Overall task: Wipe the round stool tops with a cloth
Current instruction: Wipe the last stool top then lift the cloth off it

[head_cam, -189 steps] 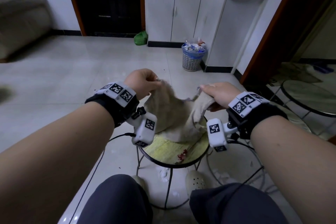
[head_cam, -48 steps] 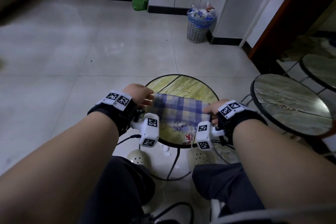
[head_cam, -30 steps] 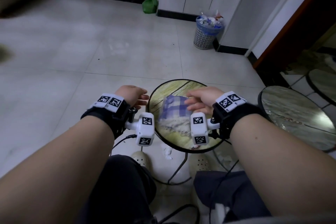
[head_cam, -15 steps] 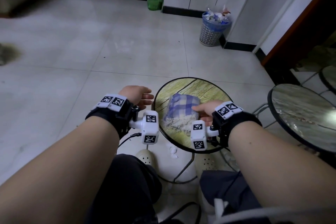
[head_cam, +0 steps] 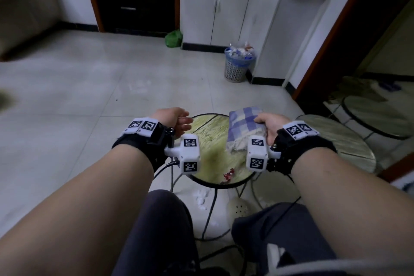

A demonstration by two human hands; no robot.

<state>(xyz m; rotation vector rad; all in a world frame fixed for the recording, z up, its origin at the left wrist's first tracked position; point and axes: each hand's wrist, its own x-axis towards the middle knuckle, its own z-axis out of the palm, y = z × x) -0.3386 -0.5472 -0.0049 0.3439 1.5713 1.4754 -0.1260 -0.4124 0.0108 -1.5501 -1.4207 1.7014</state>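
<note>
A round stool with a yellow wood-grain top [head_cam: 211, 139] stands right in front of my knees. My right hand [head_cam: 267, 129] grips a folded blue-and-white checked cloth [head_cam: 243, 127] over the stool's right side. The cloth's frayed white edge hangs toward me. My left hand [head_cam: 173, 120] rests at the stool's left rim, fingers loosely curled, holding nothing. Small red bits [head_cam: 228, 175] lie on the near part of the top. A second round stool with a greyish top [head_cam: 342, 139] stands to the right.
A third round top [head_cam: 378, 116] shows at the far right by a dark doorway. A full waste basket [head_cam: 238, 65] stands against white cabinets [head_cam: 226, 9]. White scraps [head_cam: 201, 197] lie on the tiled floor under the stool. Cables run by my legs.
The cloth went from spread flat under both hands to folded in my right hand alone, and has moved from the stool's middle to its right side. My left hand let go.
</note>
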